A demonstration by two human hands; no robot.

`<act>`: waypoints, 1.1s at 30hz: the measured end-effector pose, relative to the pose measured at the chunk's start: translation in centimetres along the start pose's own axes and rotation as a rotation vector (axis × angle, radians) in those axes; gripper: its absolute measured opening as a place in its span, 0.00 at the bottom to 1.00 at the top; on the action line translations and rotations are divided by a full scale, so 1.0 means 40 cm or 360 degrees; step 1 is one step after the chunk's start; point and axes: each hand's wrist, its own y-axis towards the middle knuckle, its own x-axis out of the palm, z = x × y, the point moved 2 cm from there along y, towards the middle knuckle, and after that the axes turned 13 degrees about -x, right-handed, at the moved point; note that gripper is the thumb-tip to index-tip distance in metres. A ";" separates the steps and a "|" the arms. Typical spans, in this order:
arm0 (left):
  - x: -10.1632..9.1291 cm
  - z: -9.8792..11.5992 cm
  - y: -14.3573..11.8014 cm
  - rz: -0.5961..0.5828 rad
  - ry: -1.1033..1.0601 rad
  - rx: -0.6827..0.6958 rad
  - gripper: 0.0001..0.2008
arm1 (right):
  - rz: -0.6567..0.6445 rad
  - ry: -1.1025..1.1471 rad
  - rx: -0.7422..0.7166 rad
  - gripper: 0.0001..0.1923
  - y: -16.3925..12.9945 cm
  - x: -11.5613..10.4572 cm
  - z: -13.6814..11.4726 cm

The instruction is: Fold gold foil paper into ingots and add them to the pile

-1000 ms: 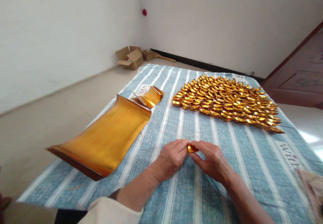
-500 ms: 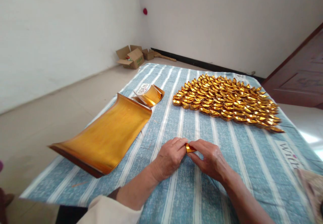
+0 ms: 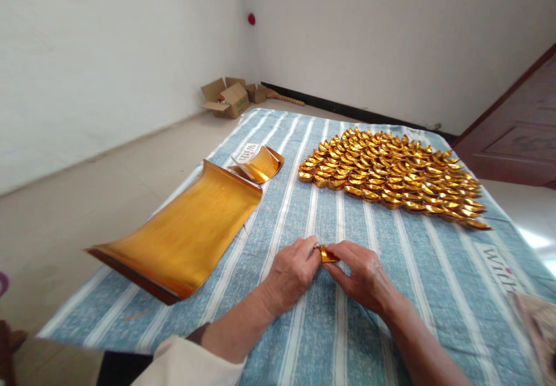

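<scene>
Between my two hands is a small folded piece of gold foil paper (image 3: 329,255), low over the striped cloth. My left hand (image 3: 295,273) is closed on its left end, the fingertips partly hidden behind the knuckles. The thumb and forefinger of my right hand (image 3: 365,273) pinch its right side. Farther back on the right stand many boat-shaped folded gold paper ingots (image 3: 391,171), packed in close rows. To the left lies a stack of large gold foil sheets (image 3: 182,229) with curled edges, and a smaller curled gold piece (image 3: 263,166) rests just behind it.
A blue-and-white striped cloth (image 3: 282,218) covers the table. Open cardboard boxes (image 3: 232,101) sit on the floor beyond its far left corner. A brown door (image 3: 516,125) is at the right, and a beige cloth-like thing (image 3: 534,322) lies at the right edge.
My left fingers have shifted slightly at the left end of the folded paper, and a little more of it shows. The sheets and the ingots stay as they were.
</scene>
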 end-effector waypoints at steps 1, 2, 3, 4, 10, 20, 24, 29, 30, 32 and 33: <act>0.001 -0.001 -0.001 -0.0010 -0.0040 -0.0005 0.13 | 0.0008 0.0007 0.0004 0.05 0.000 0.000 -0.001; 0.002 -0.003 -0.002 -0.0022 -0.0079 -0.0005 0.13 | 0.0018 0.0019 0.0011 0.05 0.001 -0.001 -0.002; 0.003 -0.004 -0.002 -0.0031 -0.0113 -0.0004 0.13 | 0.0027 0.0039 0.0022 0.05 0.001 -0.002 -0.002; 0.003 -0.005 -0.003 -0.0036 -0.0140 0.0000 0.13 | 0.0039 0.0063 0.0033 0.05 0.002 -0.003 -0.002; -0.008 -0.008 0.005 -0.0103 -0.0567 -0.0031 0.13 | 0.0160 0.0338 0.0033 0.04 0.006 -0.023 -0.004; -0.023 -0.036 0.027 -0.1264 -0.2232 -0.0748 0.15 | 0.0003 0.0925 0.0169 0.18 0.024 -0.070 -0.008; -0.005 -0.041 0.017 -0.1480 -0.2602 -0.1036 0.18 | 0.0050 0.0937 0.0225 0.14 0.023 -0.056 -0.009; 0.013 -0.032 0.006 -0.1666 -0.2935 -0.1253 0.17 | 0.0177 0.1018 0.0260 0.11 0.017 -0.043 -0.009; 0.014 -0.029 0.006 -0.1710 -0.2989 -0.1269 0.17 | 0.0197 0.1042 0.0270 0.12 0.015 -0.041 -0.008; 0.013 -0.023 0.006 -0.1784 -0.3097 -0.1279 0.17 | 0.0268 0.1104 0.0319 0.12 0.011 -0.035 -0.002; 0.011 -0.020 0.007 -0.1815 -0.3151 -0.1272 0.17 | 0.0323 0.1136 0.0358 0.12 0.009 -0.031 0.001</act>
